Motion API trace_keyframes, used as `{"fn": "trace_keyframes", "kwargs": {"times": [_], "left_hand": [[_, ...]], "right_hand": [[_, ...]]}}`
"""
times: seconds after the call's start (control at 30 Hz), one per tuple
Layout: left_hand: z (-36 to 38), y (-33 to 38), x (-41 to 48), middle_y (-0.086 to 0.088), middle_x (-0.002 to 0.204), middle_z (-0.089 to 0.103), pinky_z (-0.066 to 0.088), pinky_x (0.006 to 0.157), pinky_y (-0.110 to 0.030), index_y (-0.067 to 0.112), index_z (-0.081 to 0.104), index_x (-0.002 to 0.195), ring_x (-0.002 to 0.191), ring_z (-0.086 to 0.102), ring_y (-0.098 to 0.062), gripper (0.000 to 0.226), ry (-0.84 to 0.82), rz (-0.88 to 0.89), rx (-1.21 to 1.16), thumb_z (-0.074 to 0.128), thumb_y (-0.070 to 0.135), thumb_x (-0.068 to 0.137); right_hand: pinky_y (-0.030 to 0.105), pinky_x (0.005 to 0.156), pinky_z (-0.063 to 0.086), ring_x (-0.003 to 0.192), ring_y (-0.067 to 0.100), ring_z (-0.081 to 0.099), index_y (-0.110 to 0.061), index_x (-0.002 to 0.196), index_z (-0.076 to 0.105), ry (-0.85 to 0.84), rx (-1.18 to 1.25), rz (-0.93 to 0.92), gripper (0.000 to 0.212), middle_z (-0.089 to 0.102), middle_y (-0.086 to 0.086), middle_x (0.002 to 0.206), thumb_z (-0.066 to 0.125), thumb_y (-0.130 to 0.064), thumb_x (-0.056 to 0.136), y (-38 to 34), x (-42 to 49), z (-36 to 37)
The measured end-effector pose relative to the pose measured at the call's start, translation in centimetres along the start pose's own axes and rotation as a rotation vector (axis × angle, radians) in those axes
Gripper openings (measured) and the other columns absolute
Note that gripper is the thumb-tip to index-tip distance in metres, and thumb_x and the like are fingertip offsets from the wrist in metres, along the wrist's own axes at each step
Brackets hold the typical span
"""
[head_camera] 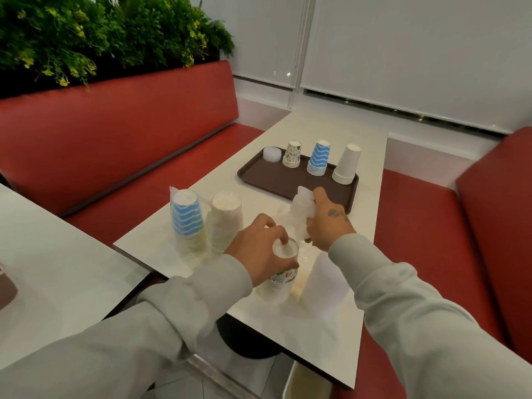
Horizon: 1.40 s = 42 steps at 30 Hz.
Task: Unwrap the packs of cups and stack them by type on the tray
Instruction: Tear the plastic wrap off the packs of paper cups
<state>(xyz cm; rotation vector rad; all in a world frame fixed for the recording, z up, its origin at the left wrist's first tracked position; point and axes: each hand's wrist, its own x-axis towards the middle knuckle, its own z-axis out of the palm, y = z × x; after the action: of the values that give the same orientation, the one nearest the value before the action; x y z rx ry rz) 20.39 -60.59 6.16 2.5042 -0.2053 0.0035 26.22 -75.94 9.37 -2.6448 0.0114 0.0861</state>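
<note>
**A:** Where are the hands?

**B:** The left hand (259, 249) is curled over the top of the patterned cup stack (280, 279) and grips it near the front edge of the table (316, 326). The right hand (328, 220) is clenched round a crumpled plastic wrap (300, 207), just beside the tray (276, 182).

**A:** And on the tray?

**B:** 4 stacks: a low clear stack (272, 154), patterned cups (293, 155), blue zigzag cups (319, 158) and white cups (347, 165). 3 packs wait on the table: a blue zigzag pack (187, 217), a pale pack (226, 217) beside it, and a tall white pack (322, 280) by the right sleeve.

**A:** How to do this step well?

**B:** I'd drop the wrap aside first, then carry the stack upright in 2 hands and nest it squarely on the patterned cups. Grip low, because a top-only hold may split the stack.
</note>
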Motion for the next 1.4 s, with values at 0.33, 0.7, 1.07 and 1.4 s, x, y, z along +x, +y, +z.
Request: {"fn": "trace_keyframes", "kwargs": {"times": [0.33, 0.7, 1.07, 1.4], "left_hand": [[0.5, -0.9, 1.6, 0.009, 0.148, 0.041, 0.042, 0.103, -0.034, 0.026, 0.063, 0.092, 0.127, 0.049, -0.022, 0.021, -0.038, 0.060, -0.008, 0.076, 0.038, 0.080], [-3.9, 1.8, 4.2, 0.002, 0.133, 0.048, 0.040, 0.101, -0.032, 0.019, 0.061, 0.113, 0.123, 0.047, -0.020, 0.045, 0.237, 0.289, -0.029, 0.081, 0.038, 0.077], [-8.0, 3.6, 8.7, -0.003, 0.137, 0.047, 0.049, 0.087, -0.048, 0.015, 0.059, 0.104, 0.103, 0.059, -0.030, 0.041, 0.315, 0.474, 0.125, 0.082, 0.030, 0.075], [-9.8, 1.0, 10.6, -0.008, 0.119, 0.055, 0.041, 0.077, -0.032, 0.008, 0.060, 0.112, 0.099, 0.059, -0.031, 0.030, 0.353, 0.381, 0.099, 0.072, 0.018, 0.086]], "right_hand": [[0.049, 0.071, 0.061, 0.079, 0.043, 0.066, -0.013, 0.100, 0.063, 0.298, 0.291, -0.063, 0.028, 0.058, 0.016, 0.098, 0.045, 0.006, 0.088, -0.2, 2.0, -2.9], [0.041, 0.065, 0.063, 0.080, 0.038, 0.071, -0.023, 0.092, 0.065, 0.286, 0.288, -0.054, 0.025, 0.063, 0.021, 0.101, 0.053, -0.002, 0.087, -1.2, 2.6, -5.3], [0.021, 0.070, 0.049, 0.089, 0.017, 0.064, -0.022, 0.107, 0.073, 0.229, 0.245, -0.134, 0.026, 0.066, -0.004, 0.093, 0.065, -0.015, 0.083, -3.9, 2.1, -6.8], [0.043, 0.095, 0.055, 0.098, 0.021, 0.071, -0.025, 0.108, 0.061, 0.139, 0.598, -0.140, 0.038, 0.077, -0.004, 0.097, 0.059, -0.004, 0.076, -6.4, 2.2, -6.0]]}}
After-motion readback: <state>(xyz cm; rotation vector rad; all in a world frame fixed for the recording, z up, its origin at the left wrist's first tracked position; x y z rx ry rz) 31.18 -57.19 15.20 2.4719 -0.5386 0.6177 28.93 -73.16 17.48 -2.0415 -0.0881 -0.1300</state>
